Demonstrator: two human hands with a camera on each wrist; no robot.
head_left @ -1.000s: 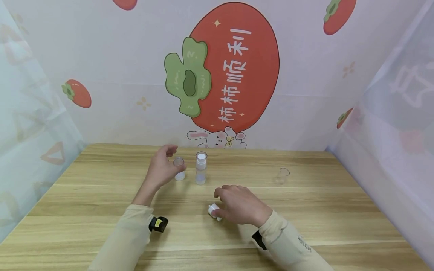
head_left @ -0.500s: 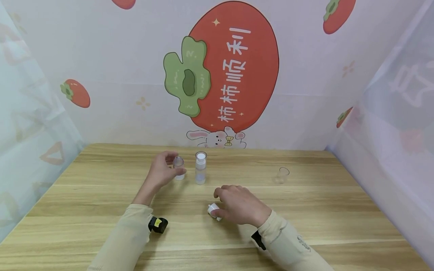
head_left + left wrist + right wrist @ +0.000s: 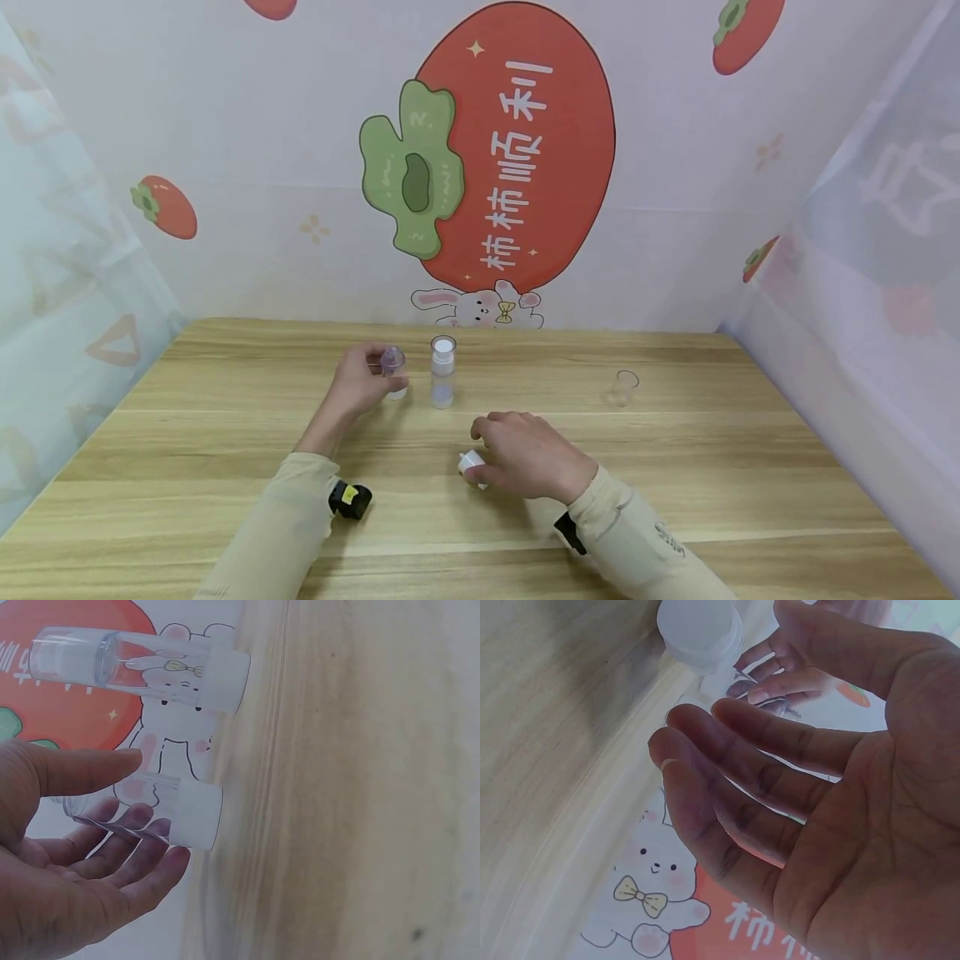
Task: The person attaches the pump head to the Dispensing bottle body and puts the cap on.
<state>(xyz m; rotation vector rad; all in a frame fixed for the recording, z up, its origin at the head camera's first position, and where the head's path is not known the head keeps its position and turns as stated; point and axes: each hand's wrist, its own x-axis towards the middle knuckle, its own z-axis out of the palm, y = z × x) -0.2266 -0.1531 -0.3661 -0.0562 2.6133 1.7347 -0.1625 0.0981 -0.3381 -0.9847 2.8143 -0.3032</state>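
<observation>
In the head view my left hand [image 3: 358, 382] curls round a small clear bottle [image 3: 154, 799] that stands upright, with a white base. The thumb lies along one side of it, and the other fingers show through its wall in the left wrist view. Beside it stands a taller clear bottle [image 3: 443, 372] with a white top. Near the front my right hand [image 3: 534, 456] hovers palm down, its fingers loosely bent. A small white cap-like piece [image 3: 471, 465] with a short stub is by its thumb; the right wrist view has this white piece [image 3: 699, 630] apart from the fingers.
A clear, thin-walled cover or cup [image 3: 624, 388] stands farther right on the wood-grain table [image 3: 675, 475]. A white backdrop [image 3: 285, 150] printed with persimmons rises behind the table's back edge, and similar sheets hang on both sides.
The left hand's fingers have come down and closed in round the small bottle, which stands in the same place. The right hand and the white piece have stayed put.
</observation>
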